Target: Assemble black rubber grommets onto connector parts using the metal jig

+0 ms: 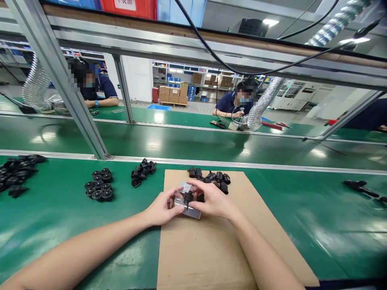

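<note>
Over a cardboard sheet (205, 249), my left hand (163, 206) is closed on the edge of a small silvery metal block (193, 212), thumb on its near side. A black plastic fitting (188, 198) stands on the block, between my two hands. My right hand (213, 200) pinches this fitting from the right with thumb and fingers. Behind my fingers a shiny plate (184, 187) shows in part. Just beyond, several similar black fittings (219, 176) lie on the far end of the cardboard, some partly hidden by my right hand.
On the green bench (121, 225), left of the cardboard, are small black parts (143, 171), round black caps (99, 185) and a larger black heap (18, 171). More black pieces (359, 186) lie right. A metal post (69, 88) rises left. Two masked people (102, 88) sit opposite.
</note>
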Available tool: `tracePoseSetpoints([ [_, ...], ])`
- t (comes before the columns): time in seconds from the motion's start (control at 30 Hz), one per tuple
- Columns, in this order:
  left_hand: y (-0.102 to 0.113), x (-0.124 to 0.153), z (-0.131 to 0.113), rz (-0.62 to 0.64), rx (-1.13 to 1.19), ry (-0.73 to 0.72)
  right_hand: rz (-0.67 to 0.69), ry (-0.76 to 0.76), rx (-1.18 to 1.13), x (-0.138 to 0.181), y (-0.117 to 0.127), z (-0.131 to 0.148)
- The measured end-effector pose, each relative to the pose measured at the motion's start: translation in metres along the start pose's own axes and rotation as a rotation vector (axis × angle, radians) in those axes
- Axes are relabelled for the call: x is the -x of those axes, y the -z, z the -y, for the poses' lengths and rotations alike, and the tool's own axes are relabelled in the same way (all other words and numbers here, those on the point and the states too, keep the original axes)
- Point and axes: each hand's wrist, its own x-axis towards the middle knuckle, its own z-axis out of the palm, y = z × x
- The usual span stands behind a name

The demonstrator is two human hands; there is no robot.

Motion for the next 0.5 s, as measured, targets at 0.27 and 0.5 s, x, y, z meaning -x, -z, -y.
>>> tracePoseSetpoints([
  [0.27,0.001,0.000,-0.006,0.057,-0.131,-0.052,0.050,-0.079,0.271,0.008,0.029,-0.018],
  [0.5,0.002,0.004,-0.018,0.166,-0.256,-0.198,-0.088,0.098,0.318,-0.010,0.002,-0.014],
])
